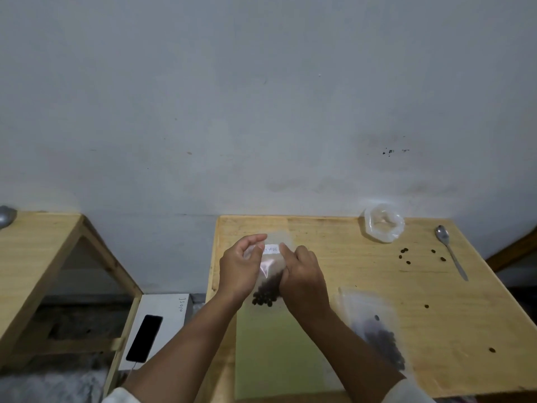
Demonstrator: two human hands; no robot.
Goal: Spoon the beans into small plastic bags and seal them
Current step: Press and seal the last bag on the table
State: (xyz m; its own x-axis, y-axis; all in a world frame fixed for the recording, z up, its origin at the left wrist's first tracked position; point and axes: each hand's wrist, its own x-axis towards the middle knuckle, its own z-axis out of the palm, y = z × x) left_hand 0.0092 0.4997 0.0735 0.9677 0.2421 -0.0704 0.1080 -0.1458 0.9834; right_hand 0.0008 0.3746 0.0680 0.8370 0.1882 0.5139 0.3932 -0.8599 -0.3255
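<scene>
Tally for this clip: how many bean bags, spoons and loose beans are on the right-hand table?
Bean bags: 2, one held, one lying flat
Spoons: 1
Loose beans: about 9, first cluster near
Total: about 12

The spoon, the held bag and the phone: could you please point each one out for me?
spoon [451, 251]: head view, on its handle.
held bag [271, 276]: head view, on the clear plastic above the beans.
phone [144, 338]: head view, on its dark screen.
</scene>
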